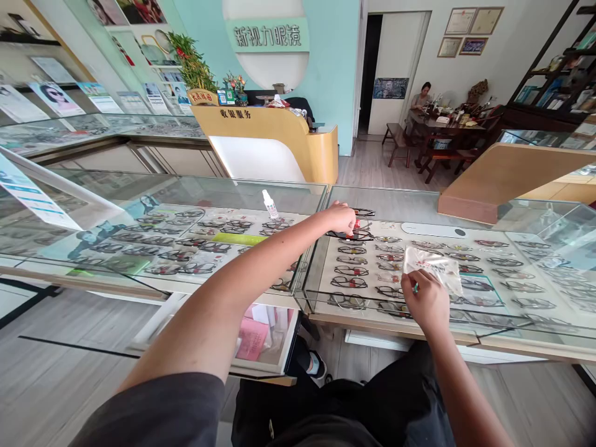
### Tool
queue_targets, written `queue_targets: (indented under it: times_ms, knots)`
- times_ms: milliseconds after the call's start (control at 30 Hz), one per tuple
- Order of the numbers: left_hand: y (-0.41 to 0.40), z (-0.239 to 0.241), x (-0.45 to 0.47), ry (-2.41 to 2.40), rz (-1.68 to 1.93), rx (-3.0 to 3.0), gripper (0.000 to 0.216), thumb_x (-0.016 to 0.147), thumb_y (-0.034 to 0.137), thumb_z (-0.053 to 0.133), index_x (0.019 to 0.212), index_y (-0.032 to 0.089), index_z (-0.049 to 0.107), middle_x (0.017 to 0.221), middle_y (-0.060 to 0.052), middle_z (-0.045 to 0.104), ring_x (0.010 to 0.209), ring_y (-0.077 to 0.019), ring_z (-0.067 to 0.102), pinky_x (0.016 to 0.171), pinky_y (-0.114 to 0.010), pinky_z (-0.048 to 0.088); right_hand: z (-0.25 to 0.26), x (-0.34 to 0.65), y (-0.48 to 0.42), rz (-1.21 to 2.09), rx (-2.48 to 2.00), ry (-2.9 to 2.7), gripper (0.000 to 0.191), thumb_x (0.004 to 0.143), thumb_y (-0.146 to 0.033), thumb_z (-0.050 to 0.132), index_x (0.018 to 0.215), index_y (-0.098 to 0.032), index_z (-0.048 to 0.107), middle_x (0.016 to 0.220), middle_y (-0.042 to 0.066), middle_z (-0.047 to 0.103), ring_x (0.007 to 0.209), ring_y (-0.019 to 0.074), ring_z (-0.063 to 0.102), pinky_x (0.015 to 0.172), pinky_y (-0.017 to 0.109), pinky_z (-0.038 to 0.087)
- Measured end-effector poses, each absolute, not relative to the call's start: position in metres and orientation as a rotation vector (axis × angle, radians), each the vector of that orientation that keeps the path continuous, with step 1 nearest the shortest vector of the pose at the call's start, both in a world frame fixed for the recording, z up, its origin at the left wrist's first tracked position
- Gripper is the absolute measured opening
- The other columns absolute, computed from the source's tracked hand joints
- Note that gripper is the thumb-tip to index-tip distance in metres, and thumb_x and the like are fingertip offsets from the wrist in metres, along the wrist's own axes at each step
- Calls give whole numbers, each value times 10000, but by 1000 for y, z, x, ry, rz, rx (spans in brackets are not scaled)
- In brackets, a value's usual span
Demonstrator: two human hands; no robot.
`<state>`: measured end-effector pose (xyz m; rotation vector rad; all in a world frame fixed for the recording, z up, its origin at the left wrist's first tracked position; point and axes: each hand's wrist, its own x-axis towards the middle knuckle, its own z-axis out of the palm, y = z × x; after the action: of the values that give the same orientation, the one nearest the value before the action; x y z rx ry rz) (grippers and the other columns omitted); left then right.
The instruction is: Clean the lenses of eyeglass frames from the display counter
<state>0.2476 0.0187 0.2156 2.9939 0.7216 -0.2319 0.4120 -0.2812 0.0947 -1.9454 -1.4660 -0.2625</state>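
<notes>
My left hand (pixel 342 219) reaches across to the far part of the glass display counter, its fingers closed at a pair of black-framed eyeglasses (pixel 358 236). The fingertips are partly hidden. Closer to me, my right hand (pixel 427 301) is curled in a pinch, with a small greenish tip (pixel 416 288) showing at the fingers; the rest of that object is covered. Just beyond this hand lies a white printed cloth (pixel 435 264) on the glass. A long white case (pixel 433 230) rests farther back.
Rows of eyeglasses (pixel 349 282) fill the glass counter (pixel 321 315). A small white bottle (pixel 270 205) stands on its left section. Below, an open drawer (pixel 291 338) holds pink and white packets. A slanted wooden stand (pixel 493 180) is at right. A person (pixel 421 98) sits at a far table.
</notes>
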Motion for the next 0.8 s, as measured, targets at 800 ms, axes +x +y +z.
queue_targets:
  times_ms: [800]
  knots:
    - [-131,199,-30,806,-680,2203,140,928,285,728,808,254,793,1105,-39,765,1200,-266,635,928,-295,460,92,417,-287,-464,-1906,-1525,291,1032,-357,635,791,-202,684,756,32,686,691,186,580,630,306,342]
